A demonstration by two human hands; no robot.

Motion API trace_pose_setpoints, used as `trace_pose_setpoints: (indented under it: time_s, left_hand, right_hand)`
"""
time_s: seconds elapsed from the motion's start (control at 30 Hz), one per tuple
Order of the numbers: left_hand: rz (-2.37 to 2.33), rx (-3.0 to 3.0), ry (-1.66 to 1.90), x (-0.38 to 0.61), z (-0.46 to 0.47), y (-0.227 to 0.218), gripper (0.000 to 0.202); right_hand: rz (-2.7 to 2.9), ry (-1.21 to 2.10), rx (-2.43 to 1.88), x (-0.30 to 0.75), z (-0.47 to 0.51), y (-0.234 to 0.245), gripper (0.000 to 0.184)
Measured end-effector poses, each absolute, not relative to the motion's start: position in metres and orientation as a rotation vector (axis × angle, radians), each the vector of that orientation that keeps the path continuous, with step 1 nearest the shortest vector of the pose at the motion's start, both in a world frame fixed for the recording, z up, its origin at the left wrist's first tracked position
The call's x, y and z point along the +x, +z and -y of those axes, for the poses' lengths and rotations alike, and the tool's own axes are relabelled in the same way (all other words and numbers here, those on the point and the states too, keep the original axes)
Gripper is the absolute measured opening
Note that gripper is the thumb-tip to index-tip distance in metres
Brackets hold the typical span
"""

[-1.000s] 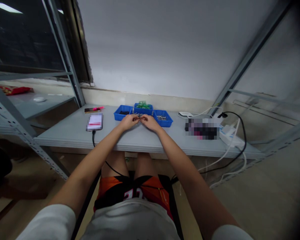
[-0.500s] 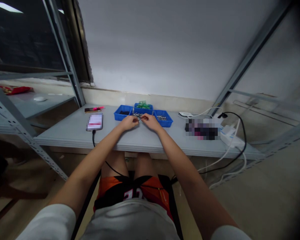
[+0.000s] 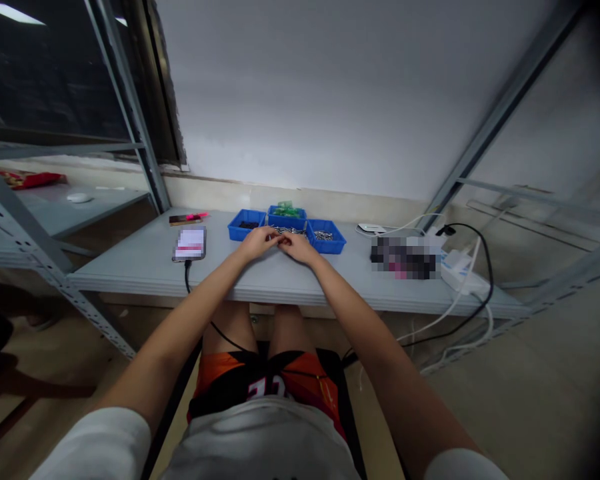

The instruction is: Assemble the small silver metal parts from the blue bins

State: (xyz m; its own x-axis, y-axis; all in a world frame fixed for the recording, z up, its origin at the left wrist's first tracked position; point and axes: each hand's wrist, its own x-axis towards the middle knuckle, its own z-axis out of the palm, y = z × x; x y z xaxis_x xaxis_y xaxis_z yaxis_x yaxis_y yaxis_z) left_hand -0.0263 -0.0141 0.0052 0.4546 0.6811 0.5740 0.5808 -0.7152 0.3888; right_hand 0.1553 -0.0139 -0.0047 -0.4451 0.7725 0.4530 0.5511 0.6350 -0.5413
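My left hand and my right hand meet fingertip to fingertip over the shelf, just in front of the blue bins. Both have closed, pinched fingers, and whatever is between them is too small or hidden to make out. Right behind the fingers is a heap of small silver metal parts, partly covered by my hands. The left blue bin holds small dark pieces. Green pieces fill the back blue bin. More shiny metal parts lie in the right blue bin.
On the left of the grey shelf lie a phone with a black cable and a dark item with a pink end. To the right are a blurred dark object, a white power strip and loose cables. Metal uprights flank the shelf.
My fingers have drawn closer together and changed their grip. The thin dark piece that showed between them is now hidden. More of the silver parts behind shows. The bins stay put.
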Motion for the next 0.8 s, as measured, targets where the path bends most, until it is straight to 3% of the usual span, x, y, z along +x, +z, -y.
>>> trace_pose_setpoints:
  time_s: [0.8]
  left_hand:
    - [-1.003, 2.569, 1.185, -0.0271, 0.0147, 0.0055, 0.023]
  right_hand:
    - [2.119, 0.595, -0.939, 0.1508, 0.0223, 0.0042, 0.023]
